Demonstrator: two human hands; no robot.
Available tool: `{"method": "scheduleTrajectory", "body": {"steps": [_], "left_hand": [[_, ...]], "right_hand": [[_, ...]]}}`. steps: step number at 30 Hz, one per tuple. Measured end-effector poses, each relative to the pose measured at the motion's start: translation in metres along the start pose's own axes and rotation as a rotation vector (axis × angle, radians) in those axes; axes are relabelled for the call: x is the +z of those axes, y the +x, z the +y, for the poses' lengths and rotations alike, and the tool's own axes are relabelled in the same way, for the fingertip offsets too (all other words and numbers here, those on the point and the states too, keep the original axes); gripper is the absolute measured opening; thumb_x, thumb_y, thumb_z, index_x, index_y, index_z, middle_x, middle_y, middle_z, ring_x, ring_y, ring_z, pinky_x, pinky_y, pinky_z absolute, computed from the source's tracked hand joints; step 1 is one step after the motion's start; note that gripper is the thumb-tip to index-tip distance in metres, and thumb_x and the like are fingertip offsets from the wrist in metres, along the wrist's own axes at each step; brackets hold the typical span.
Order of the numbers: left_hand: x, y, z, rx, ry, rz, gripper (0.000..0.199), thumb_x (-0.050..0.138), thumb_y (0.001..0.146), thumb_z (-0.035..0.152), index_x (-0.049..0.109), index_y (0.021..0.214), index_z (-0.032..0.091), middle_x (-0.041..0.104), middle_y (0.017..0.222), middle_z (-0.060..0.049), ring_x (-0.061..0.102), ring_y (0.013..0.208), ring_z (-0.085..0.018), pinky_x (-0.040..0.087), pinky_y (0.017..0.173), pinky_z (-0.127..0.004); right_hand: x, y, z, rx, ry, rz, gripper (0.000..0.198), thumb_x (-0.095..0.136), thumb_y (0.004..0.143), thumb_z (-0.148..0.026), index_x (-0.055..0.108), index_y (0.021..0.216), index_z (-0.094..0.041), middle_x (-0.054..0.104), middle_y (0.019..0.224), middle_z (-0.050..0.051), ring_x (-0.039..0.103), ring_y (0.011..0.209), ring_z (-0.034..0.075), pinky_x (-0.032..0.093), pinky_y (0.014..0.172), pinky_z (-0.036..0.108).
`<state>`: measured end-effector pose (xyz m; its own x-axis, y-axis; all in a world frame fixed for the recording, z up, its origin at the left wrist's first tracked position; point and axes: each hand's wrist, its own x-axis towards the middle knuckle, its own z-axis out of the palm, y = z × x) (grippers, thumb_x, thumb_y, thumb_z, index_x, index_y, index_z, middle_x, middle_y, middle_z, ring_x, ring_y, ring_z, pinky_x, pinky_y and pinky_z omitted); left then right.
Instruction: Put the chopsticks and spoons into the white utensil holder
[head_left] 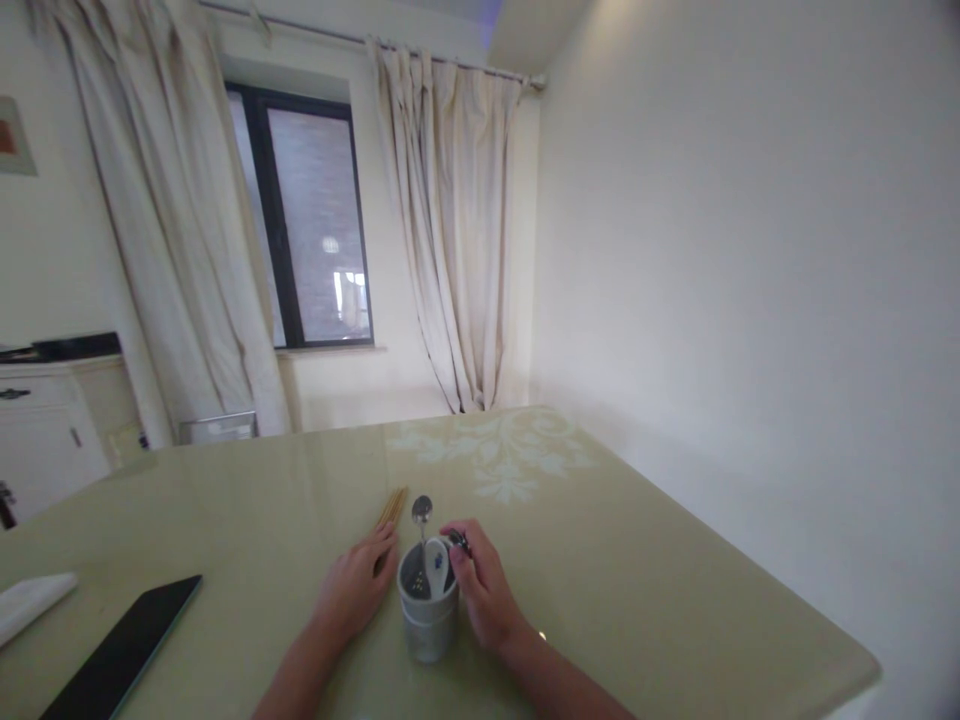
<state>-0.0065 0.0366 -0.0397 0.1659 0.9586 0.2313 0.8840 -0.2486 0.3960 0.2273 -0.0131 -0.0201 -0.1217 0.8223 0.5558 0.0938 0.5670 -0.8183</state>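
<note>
A light grey ribbed cup (430, 630) stands upright on the table between my hands. In it are a metal spoon (421, 512), bowl up, and a white ceramic spoon (436, 565) with a small blue mark. My right hand (486, 590) is closed at the cup's right rim around a shiny metal utensil (457, 541), whose rounded end shows between thumb and fingers; its lower part is hidden. To the left of the cup, my left hand (361, 580) lies low over the table with its fingers closed on a bundle of wooden chopsticks (391, 508), whose far ends stick out forward.
The glossy greenish table (637, 600) has a pale floral pattern at its far end. A dark flat tablet-like object (124, 650) and a white object (34, 603) lie at left. A wall (750, 300) borders the right side; a window (319, 220) and curtains (457, 220) are behind.
</note>
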Motion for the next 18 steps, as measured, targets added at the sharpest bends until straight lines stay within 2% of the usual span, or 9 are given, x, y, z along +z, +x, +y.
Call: {"method": "scheduleTrajectory", "body": {"steps": [7, 10, 14, 18], "left_hand": [[0.0, 0.014, -0.004, 0.023, -0.011, 0.04, 0.049, 0.038, 0.103, 0.038, 0.082, 0.118, 0.022, 0.067, 0.148, -0.008, 0.063, 0.14, -0.026, 0.048, 0.121, -0.042], [-0.002, 0.011, -0.004, 0.004, -0.009, 0.048, 0.048, 0.039, 0.103, 0.038, 0.082, 0.119, 0.023, 0.071, 0.144, -0.007, 0.066, 0.137, -0.026, 0.05, 0.119, -0.04], [-0.008, 0.006, -0.002, 0.019, -0.023, 0.077, 0.046, 0.042, 0.101, 0.037, 0.081, 0.12, 0.022, 0.076, 0.137, -0.009, 0.07, 0.129, -0.027, 0.053, 0.115, -0.041], [-0.006, 0.003, -0.003, 0.027, 0.004, 0.097, 0.048, 0.05, 0.094, 0.029, 0.072, 0.136, 0.018, 0.066, 0.151, -0.011, 0.064, 0.138, -0.027, 0.049, 0.12, -0.042]], "right_hand": [[0.003, 0.009, 0.004, -0.069, 0.037, -0.031, 0.048, 0.041, 0.108, -0.061, 0.068, 0.105, -0.021, 0.066, 0.095, 0.005, 0.062, 0.089, 0.022, 0.048, 0.082, 0.033], [0.006, 0.016, 0.006, -0.144, -0.004, -0.046, 0.044, 0.044, 0.108, -0.057, 0.068, 0.103, -0.02, 0.065, 0.092, 0.005, 0.061, 0.086, 0.021, 0.047, 0.079, 0.033], [0.011, 0.023, 0.003, -0.235, -0.035, 0.0, 0.032, 0.05, 0.106, -0.047, 0.067, 0.1, -0.021, 0.064, 0.09, 0.004, 0.06, 0.085, 0.021, 0.047, 0.077, 0.032], [0.01, 0.022, -0.008, -0.292, -0.09, 0.002, 0.016, 0.056, 0.102, -0.033, 0.067, 0.103, -0.021, 0.063, 0.091, 0.004, 0.059, 0.085, 0.02, 0.048, 0.077, 0.032]]}}
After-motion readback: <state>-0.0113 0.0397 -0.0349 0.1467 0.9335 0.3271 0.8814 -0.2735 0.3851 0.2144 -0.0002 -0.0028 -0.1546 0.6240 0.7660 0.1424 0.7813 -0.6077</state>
